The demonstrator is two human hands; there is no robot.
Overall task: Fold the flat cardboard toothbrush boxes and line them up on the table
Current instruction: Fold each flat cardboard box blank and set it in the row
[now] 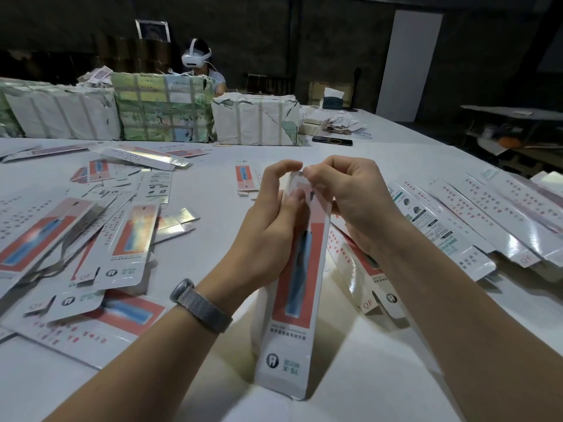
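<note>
Our left hand (274, 214) grips the toothbrush box (294, 287) mid-length. Our right hand (350, 193) pinches its top flap. Flat boxes (128, 239) lie left of it.

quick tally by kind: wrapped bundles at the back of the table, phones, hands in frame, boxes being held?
Wrapped bundles: 3, one on the left, one in the middle, one on the right
Black phone: 1
Hands: 2, left hand, right hand
Held toothbrush box: 1
Total: 7
</note>
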